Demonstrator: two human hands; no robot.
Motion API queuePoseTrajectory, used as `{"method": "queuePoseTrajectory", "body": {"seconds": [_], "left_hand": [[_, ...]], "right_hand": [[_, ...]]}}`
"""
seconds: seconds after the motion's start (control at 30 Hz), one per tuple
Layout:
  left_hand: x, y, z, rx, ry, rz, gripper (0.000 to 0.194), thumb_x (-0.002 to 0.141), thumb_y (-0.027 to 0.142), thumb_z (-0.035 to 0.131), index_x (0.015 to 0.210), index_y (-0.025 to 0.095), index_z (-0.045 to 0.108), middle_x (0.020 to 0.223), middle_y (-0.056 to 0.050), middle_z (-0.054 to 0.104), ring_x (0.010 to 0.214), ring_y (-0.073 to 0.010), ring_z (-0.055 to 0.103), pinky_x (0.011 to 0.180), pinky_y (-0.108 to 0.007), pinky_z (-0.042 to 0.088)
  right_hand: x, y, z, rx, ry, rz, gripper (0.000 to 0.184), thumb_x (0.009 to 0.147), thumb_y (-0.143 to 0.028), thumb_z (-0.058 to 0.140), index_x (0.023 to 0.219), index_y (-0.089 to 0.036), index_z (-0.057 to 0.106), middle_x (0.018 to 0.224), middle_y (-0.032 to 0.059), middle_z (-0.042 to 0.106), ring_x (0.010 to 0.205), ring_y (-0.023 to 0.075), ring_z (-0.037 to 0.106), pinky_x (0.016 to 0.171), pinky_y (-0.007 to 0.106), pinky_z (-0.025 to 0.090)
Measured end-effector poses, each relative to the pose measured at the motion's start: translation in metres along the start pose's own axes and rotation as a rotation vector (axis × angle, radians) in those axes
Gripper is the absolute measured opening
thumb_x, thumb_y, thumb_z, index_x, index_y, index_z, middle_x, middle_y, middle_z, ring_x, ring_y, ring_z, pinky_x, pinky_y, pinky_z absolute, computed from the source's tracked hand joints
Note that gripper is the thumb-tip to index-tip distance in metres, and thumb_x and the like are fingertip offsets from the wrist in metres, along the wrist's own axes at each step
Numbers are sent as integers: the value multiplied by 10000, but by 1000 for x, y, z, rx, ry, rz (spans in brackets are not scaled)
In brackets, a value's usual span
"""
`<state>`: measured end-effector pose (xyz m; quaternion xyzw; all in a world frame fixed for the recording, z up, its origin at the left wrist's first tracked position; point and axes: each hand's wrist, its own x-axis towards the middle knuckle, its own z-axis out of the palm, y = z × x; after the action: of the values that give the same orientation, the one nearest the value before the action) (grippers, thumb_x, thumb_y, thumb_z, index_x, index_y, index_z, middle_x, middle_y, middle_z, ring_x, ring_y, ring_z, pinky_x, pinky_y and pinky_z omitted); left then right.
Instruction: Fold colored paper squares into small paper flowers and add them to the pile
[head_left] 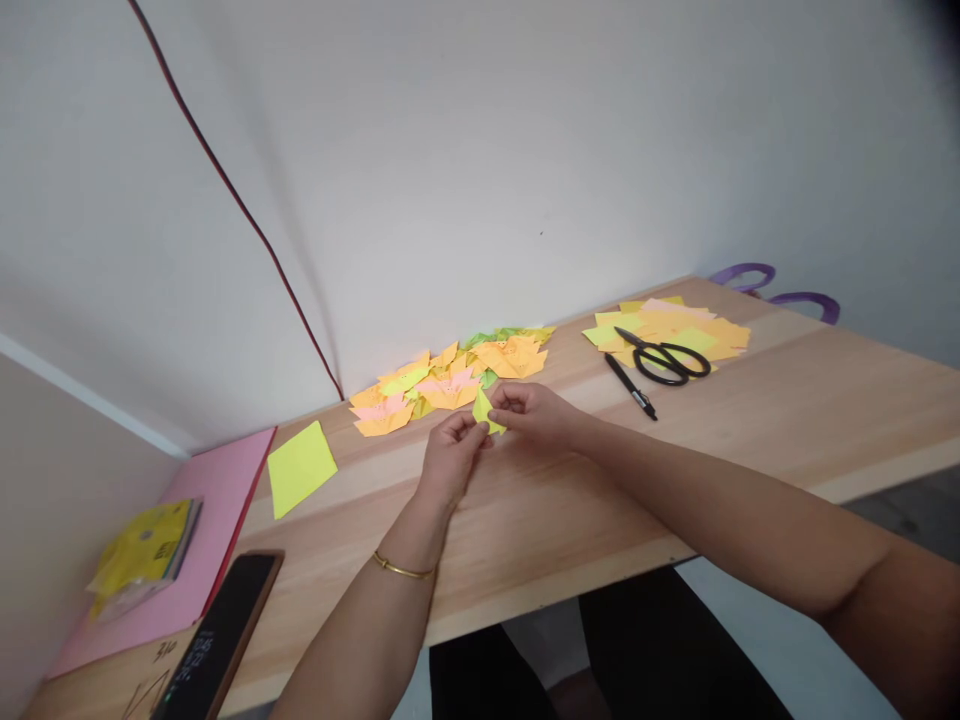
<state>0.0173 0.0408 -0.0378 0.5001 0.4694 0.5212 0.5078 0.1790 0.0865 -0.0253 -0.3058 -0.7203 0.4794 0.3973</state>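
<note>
Between both hands, just above the wooden table, is a small folded piece of yellow paper (pixel 482 405) that comes to a point at the top. My left hand (pixel 451 452) pinches its lower left edge between thumb and fingers. My right hand (pixel 529 410) grips its right side, with the thumb pressed on the front. Behind the hands lies a row of folded paper pieces (pixel 450 388) in orange, yellow, pink and green, several with small drawn marks. A flat yellow paper stack (pixel 301 468) rests to the left of my left hand.
To the right, black-handled scissors (pixel 664 360) lie on loose paper scraps (pixel 682 325), beside a black pen (pixel 630 387). At the left are a phone (pixel 221 630), a pink folder (pixel 206 540) and a yellow packet (pixel 150 550). A wall (pixel 525 150) stands behind the table (pixel 570 520).
</note>
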Motion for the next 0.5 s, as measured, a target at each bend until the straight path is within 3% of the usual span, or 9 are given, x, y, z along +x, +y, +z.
{"method": "queuePoseTrajectory", "body": {"seconds": [0.13, 0.33, 0.5], "left_hand": [[-1, 3, 2, -75, 9, 14, 226, 676, 306, 700, 831, 148, 655, 784, -15, 632, 644, -88, 553, 692, -247, 476], [-3, 5, 2, 19, 5, 34, 178, 701, 303, 675, 796, 153, 659, 695, 11, 602, 616, -76, 533, 647, -213, 458], [-4, 7, 2, 70, 25, 28, 165, 701, 319, 666, 733, 158, 647, 612, 32, 566, 559, -71, 515, 593, -202, 441]], "right_hand": [[-1, -1, 0, -8, 6, -28, 153, 746, -298, 585, 692, -162, 541, 781, 16, 546, 701, 118, 498, 636, 243, 407], [-1, 0, 2, 154, -56, 12, 131, 714, -233, 599, 808, -167, 535, 708, -26, 488, 626, 86, 447, 592, 223, 368], [-1, -1, 5, 198, -43, 7, 125, 695, -208, 606, 780, -164, 525, 675, -42, 447, 598, 74, 412, 575, 219, 345]]}}
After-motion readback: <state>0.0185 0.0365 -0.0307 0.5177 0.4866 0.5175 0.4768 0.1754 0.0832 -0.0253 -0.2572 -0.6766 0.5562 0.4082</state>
